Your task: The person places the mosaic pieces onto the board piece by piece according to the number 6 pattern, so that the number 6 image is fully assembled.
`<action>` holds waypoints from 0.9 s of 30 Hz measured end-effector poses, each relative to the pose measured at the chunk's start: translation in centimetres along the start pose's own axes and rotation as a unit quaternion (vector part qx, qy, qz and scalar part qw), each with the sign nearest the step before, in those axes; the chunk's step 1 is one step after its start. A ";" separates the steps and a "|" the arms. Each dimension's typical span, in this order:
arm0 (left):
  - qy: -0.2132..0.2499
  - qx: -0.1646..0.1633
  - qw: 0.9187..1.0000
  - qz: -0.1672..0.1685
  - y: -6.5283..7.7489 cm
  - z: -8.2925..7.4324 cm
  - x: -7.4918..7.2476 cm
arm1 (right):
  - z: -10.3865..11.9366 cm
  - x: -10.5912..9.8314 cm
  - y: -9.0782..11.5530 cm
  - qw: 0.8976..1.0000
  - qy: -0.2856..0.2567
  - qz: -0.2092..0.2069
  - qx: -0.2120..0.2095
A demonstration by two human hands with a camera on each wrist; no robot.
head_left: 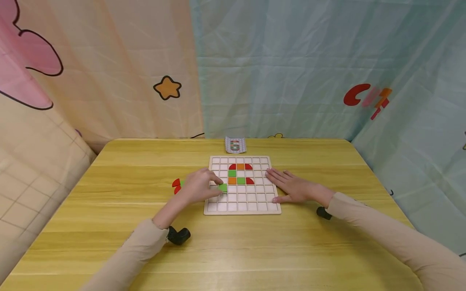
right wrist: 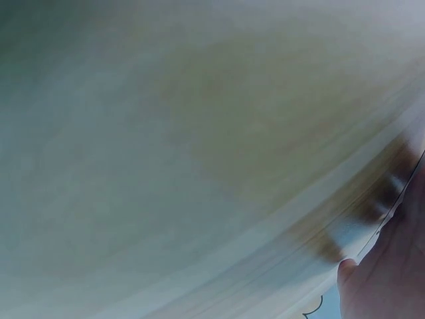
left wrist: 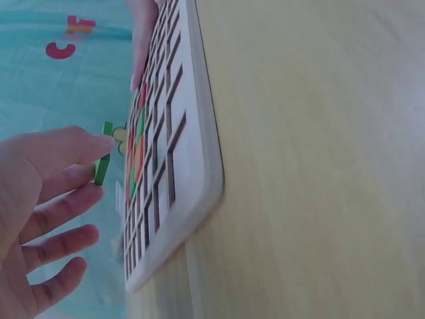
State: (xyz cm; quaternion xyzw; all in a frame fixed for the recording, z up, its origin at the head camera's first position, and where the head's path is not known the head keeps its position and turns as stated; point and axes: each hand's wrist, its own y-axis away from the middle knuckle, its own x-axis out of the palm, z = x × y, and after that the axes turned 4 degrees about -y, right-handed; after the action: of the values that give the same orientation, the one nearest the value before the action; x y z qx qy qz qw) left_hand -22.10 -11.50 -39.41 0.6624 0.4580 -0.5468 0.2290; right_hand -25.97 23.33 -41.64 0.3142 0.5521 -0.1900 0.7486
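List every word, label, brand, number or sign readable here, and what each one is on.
"C": red, letter-like shape on the curtain.
Pink, orange and red marks beside it: too unclear to read.
Card: coloured figure, perhaps a "6", too small to be sure.
Board and tiles: no text visible.

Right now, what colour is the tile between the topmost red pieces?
The tile is orange, clearest in the head view.

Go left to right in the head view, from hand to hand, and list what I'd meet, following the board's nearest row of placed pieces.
Left hand → held green tile → orange tile → placed green tile → red piece → right hand.
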 end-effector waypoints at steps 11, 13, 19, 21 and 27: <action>0.013 0.017 1.000 0.002 -2.6 -2.2 1.6 | 0.2 -0.2 0.0 1.000 -0.004 -0.001 -0.001; 0.014 0.016 1.000 0.002 -2.9 -2.6 1.9 | 0.2 -0.2 0.0 1.000 -0.005 -0.001 -0.001; 0.030 0.015 0.999 0.000 -3.6 -3.5 2.7 | 0.0 0.0 0.0 1.000 -0.005 0.001 -0.001; 0.034 0.017 0.999 -0.001 -3.9 -3.7 3.0 | 0.0 -0.1 0.0 1.000 -0.008 0.001 0.001; 0.039 0.021 0.999 0.002 -4.5 -4.2 3.7 | 0.0 -0.1 -0.1 1.000 -0.005 0.003 0.002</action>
State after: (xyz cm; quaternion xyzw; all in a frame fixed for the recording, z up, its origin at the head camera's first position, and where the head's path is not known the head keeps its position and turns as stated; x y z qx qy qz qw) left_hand -23.89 -4.63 -40.72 0.6887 0.4538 -0.5294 0.1985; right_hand -26.06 23.26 -41.53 0.3163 0.5474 -0.1905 0.7510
